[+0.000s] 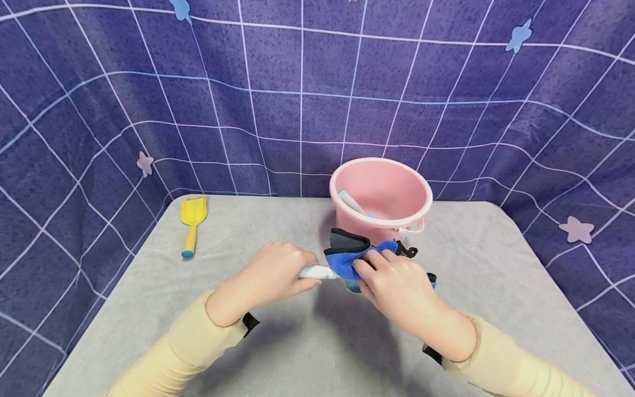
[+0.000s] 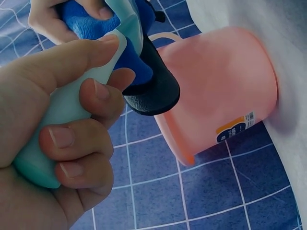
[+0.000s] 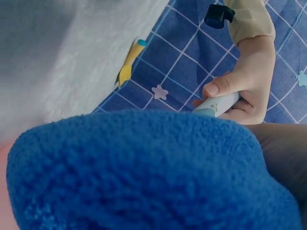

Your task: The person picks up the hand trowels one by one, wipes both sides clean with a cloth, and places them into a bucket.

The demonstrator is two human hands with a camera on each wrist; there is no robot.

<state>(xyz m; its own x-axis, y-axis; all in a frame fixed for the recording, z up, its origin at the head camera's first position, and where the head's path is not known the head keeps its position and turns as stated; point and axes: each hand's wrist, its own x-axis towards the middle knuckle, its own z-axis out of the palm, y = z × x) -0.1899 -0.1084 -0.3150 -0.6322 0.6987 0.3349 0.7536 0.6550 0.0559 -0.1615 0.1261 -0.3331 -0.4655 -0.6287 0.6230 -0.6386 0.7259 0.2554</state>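
My left hand (image 1: 280, 270) grips the white handle (image 1: 318, 272) of a tool with a green butt end and a pale blue head. Most of that head is hidden behind a blue fleecy cloth (image 1: 342, 264) with black edging, and a bit of it shows below the cloth. The fingers of my right hand (image 1: 394, 281) are bent round the cloth, holding it against the tool. In the right wrist view the blue fleecy cloth (image 3: 144, 163) fills the lower part and covers the right fingers. Both hands are above the table in front of the pink bucket.
The pink bucket (image 1: 379, 165) stands at the table's back edge, right of centre, with a white-and-teal handled thing (image 1: 351, 203) inside. A yellow toy shovel (image 1: 193, 218) lies at the back left of the grey-covered table (image 1: 238, 215). A purple grid-patterned curtain (image 1: 278, 110) hangs behind.
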